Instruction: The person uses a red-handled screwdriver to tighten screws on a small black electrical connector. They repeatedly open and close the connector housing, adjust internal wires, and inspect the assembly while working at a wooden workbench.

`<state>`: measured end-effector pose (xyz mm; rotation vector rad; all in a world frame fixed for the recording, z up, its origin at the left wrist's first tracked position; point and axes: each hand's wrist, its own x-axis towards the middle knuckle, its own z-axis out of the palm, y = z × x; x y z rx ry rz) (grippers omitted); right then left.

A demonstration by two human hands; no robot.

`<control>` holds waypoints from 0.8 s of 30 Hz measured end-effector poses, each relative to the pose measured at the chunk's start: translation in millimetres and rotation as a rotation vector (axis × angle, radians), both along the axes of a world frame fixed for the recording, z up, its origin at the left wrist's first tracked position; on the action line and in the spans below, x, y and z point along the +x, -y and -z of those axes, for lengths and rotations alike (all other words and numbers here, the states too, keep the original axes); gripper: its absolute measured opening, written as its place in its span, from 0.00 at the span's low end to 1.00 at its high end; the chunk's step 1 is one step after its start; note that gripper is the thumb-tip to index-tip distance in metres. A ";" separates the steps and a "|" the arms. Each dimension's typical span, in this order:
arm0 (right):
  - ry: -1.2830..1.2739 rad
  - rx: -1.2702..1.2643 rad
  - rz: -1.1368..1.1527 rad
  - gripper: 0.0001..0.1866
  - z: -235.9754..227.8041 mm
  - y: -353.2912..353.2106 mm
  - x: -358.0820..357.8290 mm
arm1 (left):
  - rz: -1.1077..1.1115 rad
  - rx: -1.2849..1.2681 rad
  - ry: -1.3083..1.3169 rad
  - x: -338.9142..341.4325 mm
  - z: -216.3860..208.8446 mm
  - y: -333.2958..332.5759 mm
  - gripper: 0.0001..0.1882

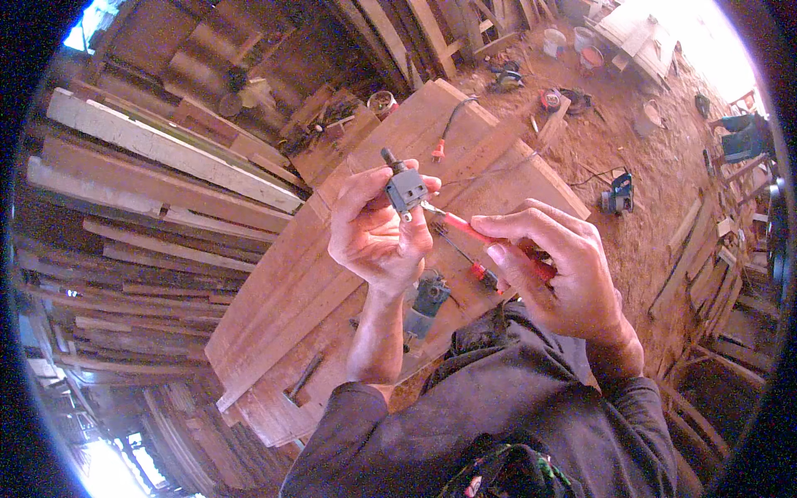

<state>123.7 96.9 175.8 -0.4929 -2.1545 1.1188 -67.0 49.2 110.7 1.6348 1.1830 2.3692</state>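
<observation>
No readable text, labels, numbers or signs in view — grey connector (407,192) and red-handled screwdriver (466,227): no lettering can be made out; blue-grey power tool (427,309) on the boards (282,307), blue tool (618,196) on the floor (631,148) — any markings too small and grainy to read

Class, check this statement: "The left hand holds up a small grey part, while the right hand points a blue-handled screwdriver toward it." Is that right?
Not quite: the handle is red, not blue. The head view shows the left hand holding up the small grey part, while the right hand points a red-handled screwdriver toward it.
</observation>
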 end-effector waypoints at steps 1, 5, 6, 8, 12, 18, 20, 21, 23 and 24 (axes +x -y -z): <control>-0.024 -0.023 0.007 0.10 0.8 1.1 -0.8 | -0.020 0.000 -0.018 -1.0 0.4 0.1 0.21; -0.074 -0.077 0.020 0.10 1.6 4.5 -2.8 | -0.085 0.000 -0.067 -1.1 3.3 -0.5 0.21; -0.076 -0.081 0.017 0.10 1.5 4.8 -3.0 | -0.088 0.011 -0.054 -0.7 5.4 -1.2 0.21; -0.054 -0.064 0.012 0.10 0.2 4.8 -3.0 | -0.078 0.027 -0.037 -0.8 7.0 -1.4 0.21; -0.059 -0.075 0.018 0.10 -2.3 6.0 -5.0 | -0.068 0.030 -0.039 -2.0 8.1 -1.9 0.21; -0.045 -0.089 0.021 0.10 -3.2 6.1 -3.9 | -0.060 0.049 -0.066 -3.9 10.1 -2.8 0.22; -0.023 -0.090 0.016 0.10 -5.8 4.5 -1.8 | -0.065 0.056 -0.096 -4.5 7.7 -3.4 0.21; -0.012 -0.089 0.012 0.10 -6.1 3.7 -0.8 | -0.077 0.064 -0.122 -4.8 5.8 -4.0 0.21; -0.028 -0.036 -0.007 0.10 -4.9 -1.6 -0.1 | -0.090 0.068 -0.161 -5.8 5.2 -4.3 0.20; -0.031 -0.022 -0.011 0.10 -4.5 -2.9 0.5 | -0.090 0.064 -0.174 -6.0 5.1 -4.4 0.20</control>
